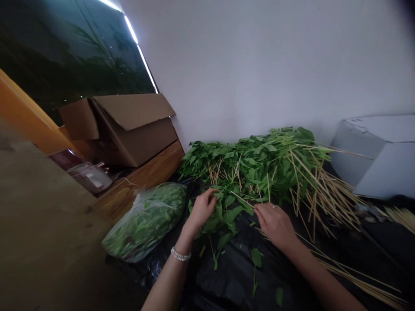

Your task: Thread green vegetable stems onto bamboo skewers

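Observation:
My right hand [274, 222], with a ring on one finger, is closed around a thin wooden stick [241, 198]. The stick's free end points up and left over loose green leaves [231, 214]. To its left, my left hand [202, 207] hovers at the edge of these leaves with fingers curled in. What those fingers hold, if anything, is hidden. Beaded bracelets circle the left wrist. Behind both hands lies a long heap of leafy stems [246, 157], with many thin sticks [324, 194] poking out, mostly at its right end.
Black plastic sheeting [227, 276] covers the surface, with scattered leaf bits. A clear bag of leaves [149, 220] rests at left. Beyond it, an open cardboard box [145, 138] stands on a wooden ledge [155, 168]. A white box [372, 151] is at right; more sticks [356, 276] lie front right.

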Available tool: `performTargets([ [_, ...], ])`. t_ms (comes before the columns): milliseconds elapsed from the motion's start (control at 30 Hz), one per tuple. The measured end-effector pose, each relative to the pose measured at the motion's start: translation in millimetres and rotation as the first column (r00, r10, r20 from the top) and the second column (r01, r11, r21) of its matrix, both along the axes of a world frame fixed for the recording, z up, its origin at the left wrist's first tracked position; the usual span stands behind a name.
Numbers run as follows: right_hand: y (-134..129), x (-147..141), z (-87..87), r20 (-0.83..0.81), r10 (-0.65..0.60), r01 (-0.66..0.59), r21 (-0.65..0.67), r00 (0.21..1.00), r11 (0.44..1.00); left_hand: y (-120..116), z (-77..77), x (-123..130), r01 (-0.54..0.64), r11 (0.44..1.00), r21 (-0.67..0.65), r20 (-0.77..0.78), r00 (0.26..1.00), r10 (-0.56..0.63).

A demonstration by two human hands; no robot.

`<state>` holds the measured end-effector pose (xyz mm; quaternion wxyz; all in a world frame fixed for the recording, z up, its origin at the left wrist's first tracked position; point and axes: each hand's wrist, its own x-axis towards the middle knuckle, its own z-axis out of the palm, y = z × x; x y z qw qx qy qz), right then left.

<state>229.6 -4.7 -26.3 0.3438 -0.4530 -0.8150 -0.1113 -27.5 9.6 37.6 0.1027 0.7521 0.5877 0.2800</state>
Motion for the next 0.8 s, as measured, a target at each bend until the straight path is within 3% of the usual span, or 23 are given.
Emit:
performTargets([
  [100, 0, 0, 0.5, 0.008, 0.012, -0.012, -0.004, 1.0, 1.0, 5, 5.4, -10, -0.053, 0.994, 0.095, -0.278, 0.958, 0.077],
  [233, -1, -1, 1.6, -0.004, 0.02, -0.02, 0.007, 1.0, 1.0, 16, -8.2, -15, 0.006, 0.998, -0.057, -0.492, 0.87, -0.034],
  [367, -1, -2, 1.3, -0.001, 0.022, -0.022, 0.009, 1.0, 1.0, 25, -28.0, -18, 0.032, 0.987, -0.156, -0.492, 0.864, -0.106],
  [600, -1, -3, 0.6, 0.013, 0.02, -0.02, 0.006, 1.0, 1.0, 34, -44.5, -19, -0.029, 0.985, -0.171, -0.481, 0.875, -0.058],
  [700, -1, -3, 1.3, 0.017, 0.017, -0.018, 0.008, 1.0, 1.0, 37, -43.9, -13, -0.064, 0.989, -0.135, -0.494, 0.87, -0.011],
  [800, -1, -3, 2.0, 0.021, 0.011, -0.011, 0.01, 1.0, 1.0, 39, -28.2, -11, -0.069, 0.993, -0.095, -0.484, 0.875, 0.014],
])
